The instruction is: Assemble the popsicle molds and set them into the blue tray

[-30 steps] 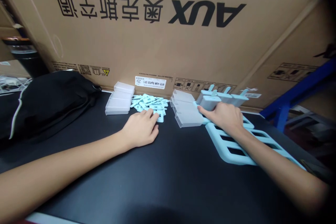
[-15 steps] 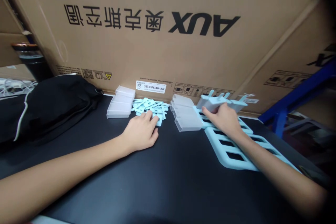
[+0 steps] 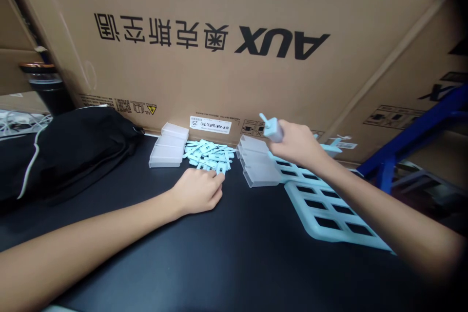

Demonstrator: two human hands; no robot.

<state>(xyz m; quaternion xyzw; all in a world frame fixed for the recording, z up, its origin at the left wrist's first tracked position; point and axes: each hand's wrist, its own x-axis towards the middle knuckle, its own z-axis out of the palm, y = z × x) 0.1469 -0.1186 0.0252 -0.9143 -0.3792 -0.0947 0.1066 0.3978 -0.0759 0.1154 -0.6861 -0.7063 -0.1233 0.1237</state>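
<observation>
My right hand (image 3: 298, 145) is raised above the table and holds a translucent ice-pop mould with a light blue stick (image 3: 272, 128). Below it lie light blue racks (image 3: 331, 214) with rectangular slots, and more moulds (image 3: 334, 147) stand in the far one. My left hand (image 3: 197, 190) rests on the black table, its fingertips on a light blue stick (image 3: 220, 167) at the near edge of a pile of sticks (image 3: 209, 152). Two rows of clear plastic moulds lie flat: one row (image 3: 166, 148) left of the pile, the other row (image 3: 258, 168) between my hands.
A large cardboard box (image 3: 219, 48) printed AUX stands along the back of the black table (image 3: 219, 253). A black bag (image 3: 62, 148) lies at the left, with a dark cylinder (image 3: 46, 85) behind it. A blue metal frame (image 3: 413, 141) rises at the right.
My right hand has lifted one mould with its stick out of the far rack and up to the left. My left hand has drawn back slightly with its fingertips on a stick.
</observation>
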